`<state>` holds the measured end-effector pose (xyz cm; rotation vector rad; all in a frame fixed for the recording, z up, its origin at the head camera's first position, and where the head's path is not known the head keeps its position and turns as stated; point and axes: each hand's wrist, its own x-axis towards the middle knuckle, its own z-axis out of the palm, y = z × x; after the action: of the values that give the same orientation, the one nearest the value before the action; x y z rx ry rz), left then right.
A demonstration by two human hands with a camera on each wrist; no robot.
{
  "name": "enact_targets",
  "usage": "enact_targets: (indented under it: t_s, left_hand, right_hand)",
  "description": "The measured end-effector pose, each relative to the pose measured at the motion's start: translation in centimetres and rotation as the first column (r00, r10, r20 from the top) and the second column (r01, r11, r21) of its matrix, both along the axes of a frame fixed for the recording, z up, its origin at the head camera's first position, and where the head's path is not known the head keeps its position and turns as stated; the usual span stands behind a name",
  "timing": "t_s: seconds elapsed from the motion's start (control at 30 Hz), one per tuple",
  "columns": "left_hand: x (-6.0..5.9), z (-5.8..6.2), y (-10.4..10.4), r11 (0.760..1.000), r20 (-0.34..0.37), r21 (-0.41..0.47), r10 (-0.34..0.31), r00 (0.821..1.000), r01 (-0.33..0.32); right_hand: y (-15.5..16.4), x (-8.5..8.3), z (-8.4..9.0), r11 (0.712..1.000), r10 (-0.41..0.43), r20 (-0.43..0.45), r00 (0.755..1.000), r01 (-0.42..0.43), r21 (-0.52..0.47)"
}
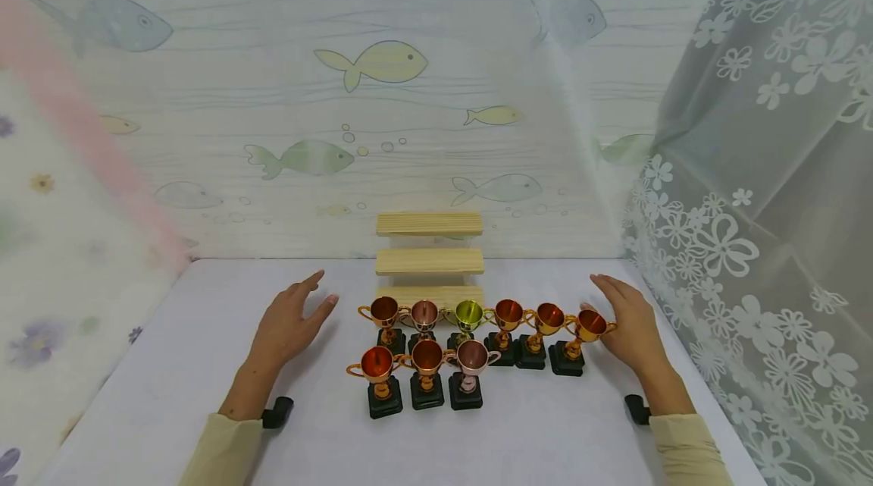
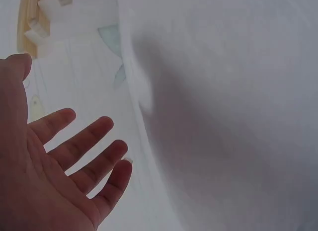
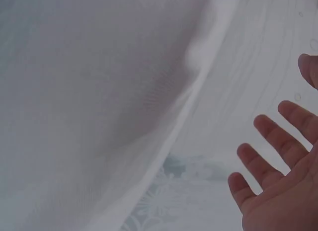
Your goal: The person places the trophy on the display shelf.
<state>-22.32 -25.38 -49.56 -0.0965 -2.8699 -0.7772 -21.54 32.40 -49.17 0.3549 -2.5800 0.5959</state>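
**Little cups between two spread hands**

Nine small trophy cups are set on the white counter (image 1: 170,365) in two rows. Six are lined up in the back row (image 1: 487,319) and three in the front row (image 1: 426,368). Both rows run from side to side, just in front of the wooden step shelf (image 1: 430,258), which is placed against the fish wall (image 1: 382,61).

The right hand (image 1: 630,330) is held at the right end of the back row. Its fingers are spread and straight, and nothing is held in it. The end cup (image 1: 580,338) is right beside its thumb; a touch cannot be told for sure. This cup lies to the left of the right hand.

The left hand (image 1: 289,323) is spread too, with nothing in it. It is kept a bit apart from the left end of the back row, so the right hand is the nearer one to a cup.

One green cup (image 1: 468,317) is seen in the middle of the back row. A lace curtain (image 1: 764,228) is hung to the right of the shelf.

No words or labels can be read on anything.
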Motion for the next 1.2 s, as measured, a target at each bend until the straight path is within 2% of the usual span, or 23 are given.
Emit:
enact_targets:
  t_s: [0.27,0.47,0.67,0.83,0.93,1.1,1.2]
  left_hand:
    - [-0.7,-0.7,1.8,0.995,0.053,0.095,-0.036,0.998,0.030]
    - [-1.3,-1.0,3.7,0.978,0.087,0.195,-0.090,0.992,0.071]
    - [-1.9,-1.5,5.0,0.951,0.100,0.282,-0.164,0.981,0.130]
    - [-2.2,-1.8,5.2,0.925,0.092,0.345,-0.200,0.975,0.157]
    - [-2.3,-2.0,5.3,0.897,0.094,0.403,-0.237,0.967,0.181]
    - [-2.5,-2.5,5.5,0.830,0.103,0.503,-0.333,0.937,0.239]
    - [-2.5,-2.7,5.6,0.809,0.101,0.531,-0.355,0.929,0.252]
  right_hand:
    - [0.6,0.8,0.5,1.000,0.021,0.089,0.996,-0.019,-0.024]
    - [0.9,1.7,0.6,0.996,0.077,0.174,0.982,-0.066,-0.065]
    - [1.4,2.4,0.5,0.985,0.136,0.137,0.981,-0.119,-0.121]
    - [1.6,2.4,0.3,0.979,0.182,0.138,0.974,-0.166,-0.116]
    - [1.6,2.5,0.4,0.965,0.238,0.177,0.955,-0.212,-0.152]
    - [1.5,2.9,0.5,0.918,0.361,0.253,0.898,-0.294,-0.267]
    - [1.4,3.1,0.4,0.893,0.408,0.274,0.871,-0.318,-0.319]
